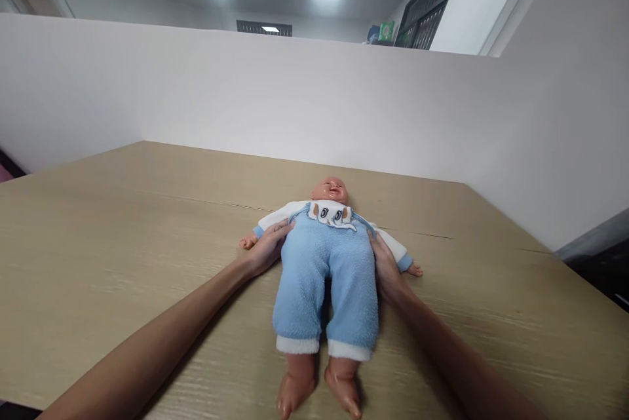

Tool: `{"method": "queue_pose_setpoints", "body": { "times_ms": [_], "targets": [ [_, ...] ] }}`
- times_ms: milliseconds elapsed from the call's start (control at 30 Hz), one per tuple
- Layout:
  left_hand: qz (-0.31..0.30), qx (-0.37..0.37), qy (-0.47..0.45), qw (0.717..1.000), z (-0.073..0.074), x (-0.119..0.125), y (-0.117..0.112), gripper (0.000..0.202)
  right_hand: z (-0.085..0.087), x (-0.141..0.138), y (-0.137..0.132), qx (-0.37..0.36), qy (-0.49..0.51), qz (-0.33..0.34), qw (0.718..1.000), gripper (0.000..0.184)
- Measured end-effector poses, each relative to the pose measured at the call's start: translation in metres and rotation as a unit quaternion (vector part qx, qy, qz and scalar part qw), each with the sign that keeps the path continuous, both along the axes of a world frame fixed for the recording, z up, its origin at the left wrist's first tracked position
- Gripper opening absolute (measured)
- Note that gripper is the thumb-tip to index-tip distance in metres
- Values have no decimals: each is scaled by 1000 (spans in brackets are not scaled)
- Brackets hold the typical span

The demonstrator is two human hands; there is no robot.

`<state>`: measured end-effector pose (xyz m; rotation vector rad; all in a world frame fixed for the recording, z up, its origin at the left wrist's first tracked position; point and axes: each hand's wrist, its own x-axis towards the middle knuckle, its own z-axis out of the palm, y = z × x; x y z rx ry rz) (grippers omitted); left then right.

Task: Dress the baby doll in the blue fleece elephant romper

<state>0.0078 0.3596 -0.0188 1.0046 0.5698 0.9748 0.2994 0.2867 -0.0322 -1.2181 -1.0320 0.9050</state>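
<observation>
A baby doll [327, 263] lies on its back on the wooden table, its head toward the wall and bare feet toward me. It wears a white long-sleeved top and fuzzy light-blue overalls [302, 276] with an animal face on the chest. My left hand [269, 246] grips the doll's side under one arm, fingers partly tucked beneath it. On the other side my right hand [386, 263] holds the doll below its other arm, with most fingers hidden behind the body. Both doll arms are spread outward.
The pale wooden table [162, 230] extends to both sides, with thin seams across it. Behind it rises a white half wall [275, 92]. A dark object [602, 263] stands past the table's right edge.
</observation>
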Motion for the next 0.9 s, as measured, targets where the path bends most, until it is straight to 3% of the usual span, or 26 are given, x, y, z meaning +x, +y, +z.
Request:
{"method": "queue_pose_setpoints", "body": {
  "times_ms": [133, 233, 367, 633, 700, 800, 833, 900],
  "targets": [
    [27, 32, 35, 999, -5, -8, 13, 27, 1, 3, 2, -24, 60, 7, 998, 65],
    [29, 71, 54, 996, -6, -8, 15, 17, 2, 4, 2, -12, 52, 12, 999, 56],
    [26, 128, 93, 987, 1, -7, 9, 27, 6, 4, 0, 21, -18, 9, 1000, 41],
    [131, 276, 184, 934, 14, -2, -2, 35, 19, 4, -16, 46, -168, -50, 983, 35],
    [163, 305, 197, 917, 12, 0, -2, 34, 31, 2, -13, 67, -187, -85, 976, 34],
    [217, 346, 221, 886, 9, 2, -2, 32, 66, -11, 5, 124, -230, -131, 956, 33],
    [234, 359, 226, 875, 9, 2, -3, 30, 80, -19, 16, 138, -253, -116, 951, 32],
    [262, 386, 229, 855, 9, 2, -4, 27, 109, -39, 43, 133, -310, 0, 941, 30]
  ]
}}
